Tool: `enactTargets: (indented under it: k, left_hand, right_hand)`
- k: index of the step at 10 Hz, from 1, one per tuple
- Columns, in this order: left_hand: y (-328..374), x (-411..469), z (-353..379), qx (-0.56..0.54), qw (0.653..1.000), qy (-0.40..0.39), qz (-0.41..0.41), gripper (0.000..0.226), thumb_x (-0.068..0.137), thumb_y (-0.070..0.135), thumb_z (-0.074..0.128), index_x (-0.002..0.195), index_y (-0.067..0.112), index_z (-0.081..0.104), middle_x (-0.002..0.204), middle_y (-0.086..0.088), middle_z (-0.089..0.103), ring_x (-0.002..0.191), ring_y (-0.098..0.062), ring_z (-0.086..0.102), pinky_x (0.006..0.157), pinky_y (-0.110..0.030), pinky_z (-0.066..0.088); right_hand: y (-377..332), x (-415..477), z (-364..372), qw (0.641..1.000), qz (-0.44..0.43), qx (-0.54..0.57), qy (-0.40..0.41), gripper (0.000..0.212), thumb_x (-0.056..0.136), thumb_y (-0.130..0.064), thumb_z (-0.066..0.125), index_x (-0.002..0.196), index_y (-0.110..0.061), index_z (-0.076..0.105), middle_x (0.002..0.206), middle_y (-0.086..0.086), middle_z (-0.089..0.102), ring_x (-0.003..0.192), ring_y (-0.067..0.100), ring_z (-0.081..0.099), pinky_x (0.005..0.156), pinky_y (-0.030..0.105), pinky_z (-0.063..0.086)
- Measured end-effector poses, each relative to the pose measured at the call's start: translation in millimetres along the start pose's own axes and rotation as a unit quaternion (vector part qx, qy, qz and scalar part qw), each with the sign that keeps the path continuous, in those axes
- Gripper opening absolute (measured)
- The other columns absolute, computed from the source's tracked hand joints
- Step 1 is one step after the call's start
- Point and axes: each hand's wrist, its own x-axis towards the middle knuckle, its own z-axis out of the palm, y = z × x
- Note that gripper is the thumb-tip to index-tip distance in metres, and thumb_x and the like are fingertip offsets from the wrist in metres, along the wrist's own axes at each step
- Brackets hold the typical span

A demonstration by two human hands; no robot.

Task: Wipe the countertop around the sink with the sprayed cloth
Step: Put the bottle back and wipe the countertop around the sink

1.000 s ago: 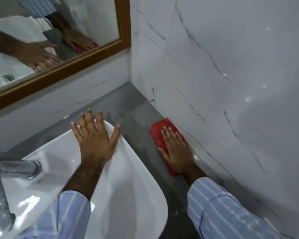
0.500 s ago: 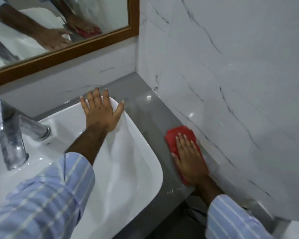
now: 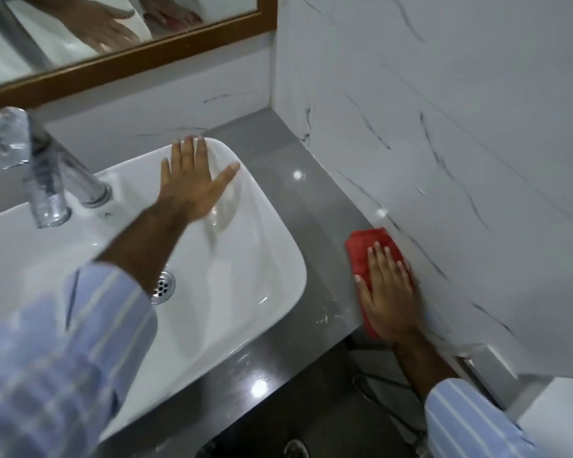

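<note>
Right hand (image 3: 389,294), fingers together flat on red cloth (image 3: 366,249), has slid back along the wall to table (image 3: 311,206) front edge; left hand (image 3: 189,186) splayed on sink (image 3: 262,226); right strip nearly done.

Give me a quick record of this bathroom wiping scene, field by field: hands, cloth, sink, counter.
left hand: flat, fingers spread, on the sink's far right corner
right hand: pressed flat on the red cloth
red cloth: on the countertop, against the side wall, near the front edge
sink: white basin, drain visible
faucet: chrome, at the sink's back left
countertop: grey, white specks near the front edge beside the cloth
mirror: wood-framed, above the sink
</note>
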Motion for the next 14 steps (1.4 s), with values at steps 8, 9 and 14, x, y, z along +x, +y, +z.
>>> enactTargets:
  k: [8,9,14]
  left_hand:
    - [-180.1,-316.8,31.7,-0.04,0.997,-0.045,-0.054,0.099,0.085,0.09,0.005,0.158,0.034,0.041,0.17,0.012,0.031,0.16,-0.008,0.018,0.125,-0.032,0.013]
    - [-224.2,-329.6,12.3,0.045,0.999,-0.017,-0.009,0.102,0.091,0.084,0.002,0.149,0.021,0.057,0.161,0.0,0.05,0.157,-0.021,0.034,0.132,-0.043,0.02]
    - [-249.7,-336.3,12.8,0.101,0.992,0.048,0.057,0.1,0.096,0.075,-0.002,0.151,0.014,0.054,0.163,-0.008,0.047,0.158,-0.029,0.031,0.133,-0.054,0.014]
  right_hand:
    - [-153.4,-156.8,58.6,0.944,-0.329,0.013,-0.014,0.067,0.105,-0.048,0.045,0.161,-0.012,0.036,0.17,0.008,0.032,0.161,0.025,0.019,0.122,0.055,0.036]
    - [-126.9,-133.4,48.3,0.966,-0.257,0.013,0.022,0.068,0.104,-0.047,0.045,0.159,-0.008,0.039,0.168,0.011,0.033,0.16,0.026,0.022,0.124,0.055,0.033]
    - [-261.5,-209.3,70.8,0.925,-0.379,0.027,-0.004,0.062,0.103,-0.047,0.049,0.151,-0.009,0.052,0.16,0.011,0.051,0.151,0.029,0.043,0.124,0.05,0.03]
